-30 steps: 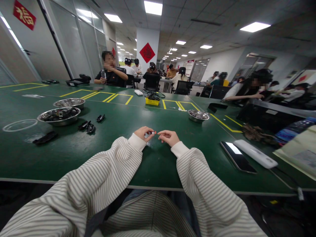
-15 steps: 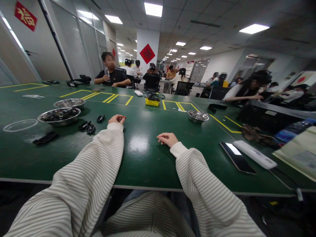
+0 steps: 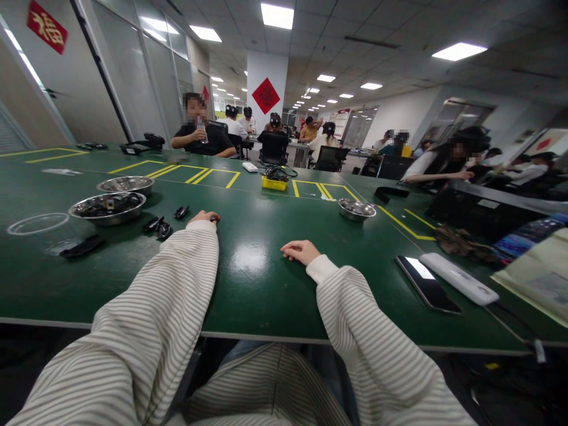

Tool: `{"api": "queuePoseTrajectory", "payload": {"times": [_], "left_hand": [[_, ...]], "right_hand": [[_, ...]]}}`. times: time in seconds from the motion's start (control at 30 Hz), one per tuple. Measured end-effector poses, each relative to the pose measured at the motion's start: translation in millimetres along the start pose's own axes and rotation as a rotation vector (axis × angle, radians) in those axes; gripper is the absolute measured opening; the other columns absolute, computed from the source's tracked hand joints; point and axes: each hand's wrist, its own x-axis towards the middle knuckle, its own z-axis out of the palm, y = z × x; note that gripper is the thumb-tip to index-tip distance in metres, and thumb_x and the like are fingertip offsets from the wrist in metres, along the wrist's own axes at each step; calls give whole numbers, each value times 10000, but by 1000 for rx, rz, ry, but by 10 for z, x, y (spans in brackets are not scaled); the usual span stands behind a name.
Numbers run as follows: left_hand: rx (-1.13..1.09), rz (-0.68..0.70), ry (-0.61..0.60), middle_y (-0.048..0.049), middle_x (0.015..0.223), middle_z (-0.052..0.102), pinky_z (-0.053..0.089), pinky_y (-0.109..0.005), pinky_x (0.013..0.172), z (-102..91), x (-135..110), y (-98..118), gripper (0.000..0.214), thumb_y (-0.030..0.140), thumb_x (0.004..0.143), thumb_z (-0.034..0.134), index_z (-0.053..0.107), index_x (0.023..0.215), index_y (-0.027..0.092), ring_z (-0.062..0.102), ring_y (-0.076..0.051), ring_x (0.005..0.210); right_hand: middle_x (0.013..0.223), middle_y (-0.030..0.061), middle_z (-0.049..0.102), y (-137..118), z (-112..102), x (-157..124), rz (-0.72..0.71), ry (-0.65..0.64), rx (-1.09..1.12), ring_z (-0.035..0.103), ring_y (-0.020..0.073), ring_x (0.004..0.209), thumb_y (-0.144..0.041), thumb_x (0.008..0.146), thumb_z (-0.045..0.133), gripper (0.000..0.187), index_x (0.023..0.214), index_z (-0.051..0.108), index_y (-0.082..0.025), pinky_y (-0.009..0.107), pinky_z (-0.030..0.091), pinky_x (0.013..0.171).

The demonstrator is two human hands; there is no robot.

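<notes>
My left hand (image 3: 203,217) reaches out over the green table (image 3: 257,278), fingers closed on a small piece with a red end (image 3: 216,219), close to the tabletop. A few small black parts (image 3: 160,226) lie just to its left. My right hand (image 3: 300,251) rests on the table near the middle, fingers loosely curled with nothing seen in them. Both arms wear striped sleeves.
Two steel bowls (image 3: 107,207) holding dark parts stand at the left, a third bowl (image 3: 356,208) at the right. A phone (image 3: 426,282) and a white bar (image 3: 459,278) lie at right. A yellow box (image 3: 274,182) sits farther back. Other people sit at the far edge.
My hands were together holding the small red-ended piece. The left hand has carried it forward and left toward the black parts and lowered it; the right hand stayed put.
</notes>
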Motion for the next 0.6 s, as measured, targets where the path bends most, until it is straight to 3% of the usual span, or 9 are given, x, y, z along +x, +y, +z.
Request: {"api": "queuePoseTrajectory", "payload": {"times": [0.1, 0.3, 0.4, 0.6], "left_hand": [[204, -94, -69, -22, 933, 474, 384, -298, 695, -48, -62, 67, 261, 350, 677, 480, 533, 931, 321, 493, -199, 827], [318, -162, 10, -92, 1099, 415, 351, -353, 722, -81, -136, 111, 419, 352, 675, 452, 430, 1084, 261, 383, -264, 971], [344, -58, 62, -59, 1142, 396, 306, -356, 761, -56, -166, 92, 412, 340, 668, 453, 440, 1074, 268, 304, -266, 1021], [376, 159, -9, 28, 1111, 464, 229, -382, 798, -30, -179, 122, 297, 318, 708, 404, 494, 990, 321, 237, -241, 1055]], "right_hand": [[644, 38, 613, -5, -4, -1, -2, -6, -5, 509, 66, 489, -227, 647, 512, 207, 781, 612, -105, 187, 428, 536], [661, 40, 618, -13, -11, -4, 8, -9, -26, 520, 73, 500, -235, 649, 509, 212, 786, 614, -111, 197, 433, 551], [662, 40, 619, -15, -11, -5, 1, -12, -35, 521, 75, 502, -235, 650, 510, 210, 787, 615, -114, 197, 432, 549], [657, 39, 620, -20, -3, 0, -4, -9, -39, 520, 75, 503, -232, 651, 511, 205, 783, 615, -114, 201, 433, 557]]}}
